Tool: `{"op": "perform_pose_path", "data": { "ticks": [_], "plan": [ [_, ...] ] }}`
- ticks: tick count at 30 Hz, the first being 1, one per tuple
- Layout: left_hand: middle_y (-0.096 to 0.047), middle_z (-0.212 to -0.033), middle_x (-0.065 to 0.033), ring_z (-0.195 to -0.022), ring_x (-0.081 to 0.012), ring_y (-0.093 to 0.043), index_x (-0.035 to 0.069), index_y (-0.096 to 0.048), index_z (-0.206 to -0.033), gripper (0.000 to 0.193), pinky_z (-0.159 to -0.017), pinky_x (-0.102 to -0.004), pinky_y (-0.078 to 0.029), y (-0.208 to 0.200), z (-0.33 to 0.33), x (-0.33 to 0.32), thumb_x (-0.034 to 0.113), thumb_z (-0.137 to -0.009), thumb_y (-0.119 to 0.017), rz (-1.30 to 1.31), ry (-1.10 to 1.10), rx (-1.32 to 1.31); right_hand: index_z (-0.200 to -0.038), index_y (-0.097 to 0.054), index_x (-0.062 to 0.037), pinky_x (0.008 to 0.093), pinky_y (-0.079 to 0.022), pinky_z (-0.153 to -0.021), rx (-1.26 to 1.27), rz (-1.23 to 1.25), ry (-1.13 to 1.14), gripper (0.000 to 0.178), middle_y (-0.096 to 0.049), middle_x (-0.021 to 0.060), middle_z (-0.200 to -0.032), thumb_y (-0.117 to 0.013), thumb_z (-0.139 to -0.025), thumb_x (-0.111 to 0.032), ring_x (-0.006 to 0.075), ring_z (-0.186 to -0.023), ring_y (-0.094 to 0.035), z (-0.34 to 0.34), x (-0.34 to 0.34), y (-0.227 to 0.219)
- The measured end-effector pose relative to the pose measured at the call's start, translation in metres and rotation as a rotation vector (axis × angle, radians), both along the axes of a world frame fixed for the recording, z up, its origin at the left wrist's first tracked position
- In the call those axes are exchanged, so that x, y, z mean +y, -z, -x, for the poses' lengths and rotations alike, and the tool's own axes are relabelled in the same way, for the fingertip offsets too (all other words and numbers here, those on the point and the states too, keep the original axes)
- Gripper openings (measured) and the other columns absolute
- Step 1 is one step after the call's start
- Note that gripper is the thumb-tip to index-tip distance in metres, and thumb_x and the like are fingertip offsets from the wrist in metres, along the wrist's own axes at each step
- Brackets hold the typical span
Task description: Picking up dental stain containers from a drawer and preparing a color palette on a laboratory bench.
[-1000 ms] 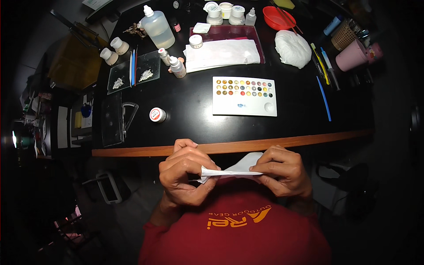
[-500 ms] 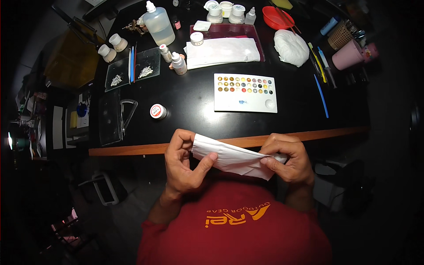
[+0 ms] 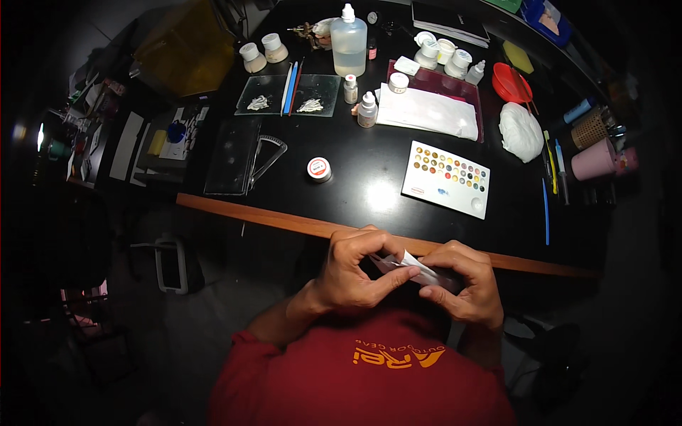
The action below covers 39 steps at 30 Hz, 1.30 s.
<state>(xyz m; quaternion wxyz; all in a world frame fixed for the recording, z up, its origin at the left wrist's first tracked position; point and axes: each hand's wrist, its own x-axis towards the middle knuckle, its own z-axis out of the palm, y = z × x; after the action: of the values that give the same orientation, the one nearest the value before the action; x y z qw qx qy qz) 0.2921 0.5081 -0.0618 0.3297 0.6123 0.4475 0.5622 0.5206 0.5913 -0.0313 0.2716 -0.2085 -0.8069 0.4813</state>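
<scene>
A folded white tissue (image 3: 435, 277) is held between my two hands, just in front of the table's wooden edge. My left hand (image 3: 361, 271) pinches it with thumb and bent fingers. My right hand (image 3: 470, 285) grips its other end, covering part of it. Beyond the hands lies a white palette (image 3: 455, 204) with several rows of coloured paint wells. Left of the palette stands a small jar (image 3: 319, 169) with a red and white lid.
Dropper bottle (image 3: 366, 112), large clear bottle (image 3: 348, 51) and folded white cloth (image 3: 426, 112) stand or lie farther back. At left are a glass slab (image 3: 273, 86) with brushes and a clear protractor-like piece (image 3: 273, 162). A red bowl (image 3: 509, 85), white wad (image 3: 521, 133) and blue stick (image 3: 545, 213) are right.
My hands have come closer together, and the stretched-out tissue is now bunched or folded smaller between them. The view has turned, so the table's things sit farther right.
</scene>
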Motion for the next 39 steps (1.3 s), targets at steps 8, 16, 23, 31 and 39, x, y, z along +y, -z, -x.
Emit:
{"op": "perform_pose_path", "data": {
  "ticks": [8, 16, 23, 31, 39],
  "plan": [
    [-0.071, -0.079, -0.0056, -0.069, -0.0049, -0.063, 0.002, -0.065, -0.089, 0.019, -0.061, -0.0213, -0.048, 0.001, 0.012, -0.008, 0.002, -0.090, -0.084, 0.035, -0.205, -0.073, -0.095, -0.077, 0.0028, 0.0320, -0.052, -0.068, -0.074, 0.110, -0.032, 0.009, -0.074, 0.0125, -0.082, -0.080, -0.087, 0.001, 0.0224, -0.074, -0.070, 0.001, 0.000, -0.005],
    [-0.071, -0.084, -0.0046, -0.075, -0.0034, -0.063, 0.001, -0.060, -0.099, 0.017, -0.066, -0.0206, -0.049, 0.005, -0.003, 0.011, 0.006, -0.099, -0.076, 0.121, -0.110, -0.270, -0.095, -0.076, 0.0031, 0.0323, -0.053, -0.072, 0.000, 0.290, -0.105, 0.008, -0.075, 0.0118, -0.088, -0.079, -0.088, 0.000, 0.0204, -0.081, -0.071, -0.025, 0.007, -0.006],
    [-0.076, -0.101, -0.0178, -0.092, -0.0135, -0.071, 0.000, -0.040, -0.144, 0.045, -0.079, -0.0275, -0.054, -0.011, 0.008, 0.046, 0.020, -0.109, -0.061, 0.363, 0.049, -0.514, -0.106, -0.073, 0.0042, 0.0278, -0.053, -0.087, 0.200, 0.625, 0.030, 0.011, -0.074, 0.0067, -0.100, -0.075, -0.098, -0.002, 0.0110, -0.096, -0.067, -0.016, 0.011, 0.019],
    [-0.057, -0.143, -0.0386, -0.135, -0.0406, -0.061, 0.017, 0.020, -0.168, 0.099, -0.114, -0.0490, -0.047, 0.009, 0.005, 0.013, 0.029, -0.109, -0.059, 0.258, 0.371, -1.000, -0.105, -0.072, 0.0020, 0.0272, -0.055, -0.086, 0.424, 0.640, 0.200, 0.012, -0.074, 0.0083, -0.105, -0.078, -0.096, -0.002, 0.0103, -0.096, -0.068, -0.008, -0.005, 0.030],
    [-0.075, -0.122, -0.0184, -0.117, -0.0217, -0.071, -0.003, -0.073, -0.128, 0.044, -0.101, -0.0326, -0.054, -0.012, -0.011, -0.008, -0.004, -0.085, -0.085, 0.134, -0.005, -0.097, -0.106, -0.072, 0.0007, 0.0270, -0.055, -0.083, 0.268, 0.149, 0.310, 0.025, -0.072, 0.0088, -0.097, -0.086, -0.086, 0.001, 0.0136, -0.091, -0.070, -0.007, -0.021, 0.028]
  ]
}}
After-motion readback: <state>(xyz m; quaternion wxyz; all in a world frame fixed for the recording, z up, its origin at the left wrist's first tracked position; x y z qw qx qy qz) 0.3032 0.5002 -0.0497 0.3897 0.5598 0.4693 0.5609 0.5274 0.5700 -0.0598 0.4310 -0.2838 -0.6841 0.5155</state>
